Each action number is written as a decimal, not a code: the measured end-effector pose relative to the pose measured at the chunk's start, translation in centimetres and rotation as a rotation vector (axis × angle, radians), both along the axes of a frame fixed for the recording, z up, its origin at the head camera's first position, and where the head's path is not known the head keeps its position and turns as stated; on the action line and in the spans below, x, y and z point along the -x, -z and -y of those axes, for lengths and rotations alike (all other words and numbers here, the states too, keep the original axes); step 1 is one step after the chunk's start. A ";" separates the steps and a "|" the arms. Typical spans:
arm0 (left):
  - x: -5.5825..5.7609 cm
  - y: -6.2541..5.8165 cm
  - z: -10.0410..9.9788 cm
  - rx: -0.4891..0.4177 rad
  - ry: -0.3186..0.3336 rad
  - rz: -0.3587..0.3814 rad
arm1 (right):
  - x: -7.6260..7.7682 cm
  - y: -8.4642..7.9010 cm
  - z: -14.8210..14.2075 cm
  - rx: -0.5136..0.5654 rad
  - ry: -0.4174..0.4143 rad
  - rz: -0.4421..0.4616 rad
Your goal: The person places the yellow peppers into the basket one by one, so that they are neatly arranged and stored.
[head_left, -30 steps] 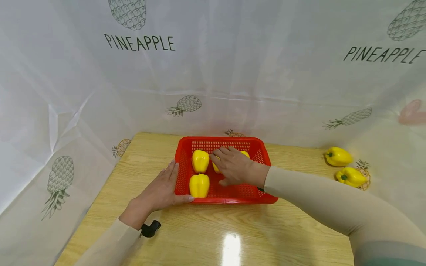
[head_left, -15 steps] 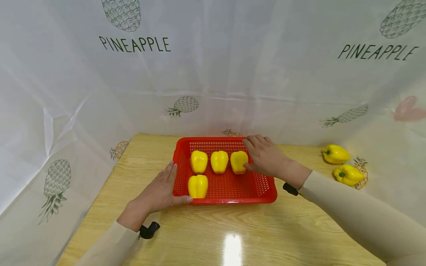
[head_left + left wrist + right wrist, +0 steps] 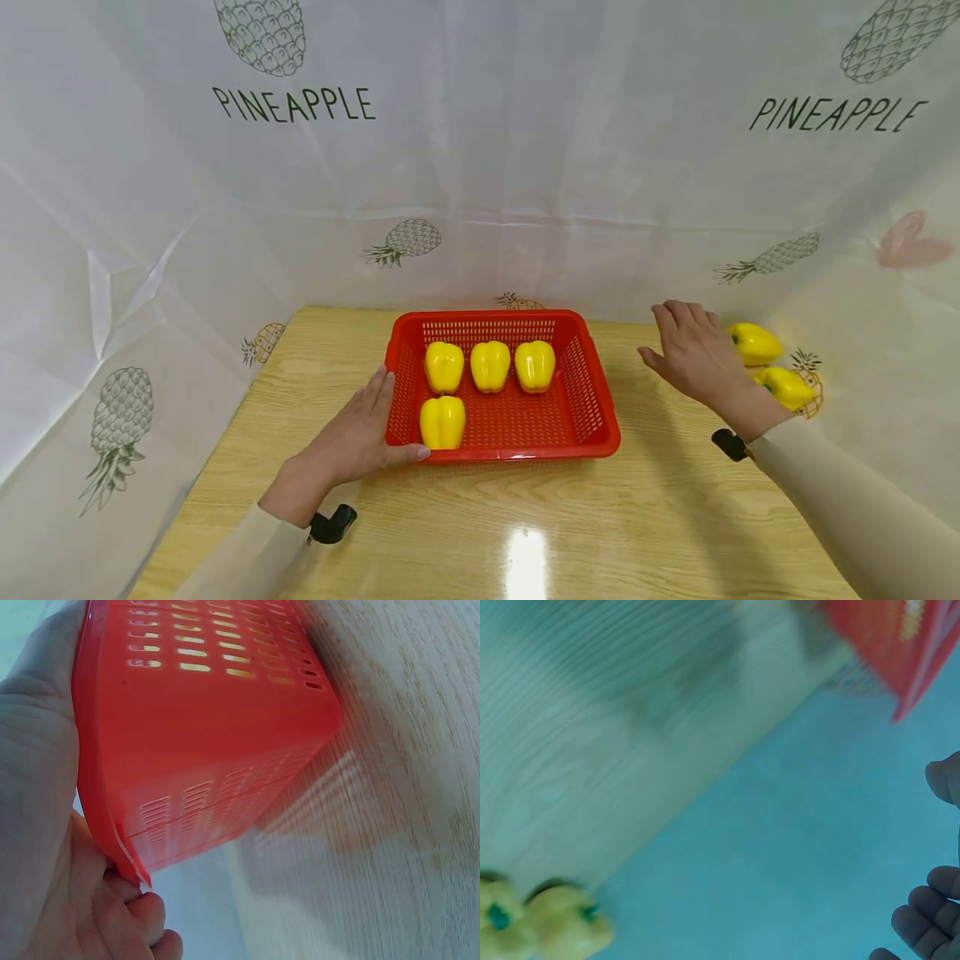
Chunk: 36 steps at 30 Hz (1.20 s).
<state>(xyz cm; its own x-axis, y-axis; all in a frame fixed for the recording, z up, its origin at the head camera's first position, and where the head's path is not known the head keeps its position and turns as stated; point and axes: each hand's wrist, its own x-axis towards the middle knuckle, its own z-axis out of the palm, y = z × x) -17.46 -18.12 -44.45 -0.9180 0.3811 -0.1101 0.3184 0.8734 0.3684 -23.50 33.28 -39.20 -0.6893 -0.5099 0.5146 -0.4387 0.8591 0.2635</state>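
A red plastic basket (image 3: 525,454) stands on the wooden table with several yellow bell peppers in it. Three of them, including a right-hand pepper (image 3: 535,367), line its back; another pepper (image 3: 442,422) sits at the front left. My left hand (image 3: 352,433) rests on the basket's near left corner, fingers straight along the left rim and thumb on the front rim. The left wrist view shows the basket wall (image 3: 217,727) beside that palm. My right hand (image 3: 693,350), fingers spread and holding nothing, is over the table right of the basket, overlapping two loose yellow peppers (image 3: 756,344) in the head view.
The light wooden table (image 3: 480,517) ends at a white curtain (image 3: 510,167) printed with pineapples, which hangs behind and at both sides. The two loose peppers lie by the table's right back edge, close to the curtain.
My right hand has drawn back from the peppers in the basket, past its right rim, and over to the right near the loose peppers. The left hand has stayed on the basket's corner.
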 end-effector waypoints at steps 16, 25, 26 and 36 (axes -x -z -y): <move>0.1 0.2 0.1 -0.008 0.002 -0.001 | -1.1 2.7 -10.0 -0.069 0.260 0.226; 0.2 0.3 0.2 -0.007 -0.002 0.004 | -2.0 4.7 -13.9 -0.149 0.250 0.247; 0.2 0.3 0.2 -0.006 -0.003 0.006 | -2.1 4.9 -14.3 -0.147 0.254 0.255; 0.2 0.4 0.2 -0.008 0.001 0.015 | -3.4 5.8 -17.7 -0.133 0.313 0.318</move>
<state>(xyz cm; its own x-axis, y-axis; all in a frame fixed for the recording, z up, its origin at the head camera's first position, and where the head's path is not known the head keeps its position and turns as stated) -17.67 -18.28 -44.85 -0.9159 0.3828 -0.1208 0.3135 0.8701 0.3803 -20.12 50.97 -45.04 -0.9334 -0.2996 0.1972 -0.2408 0.9309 0.2745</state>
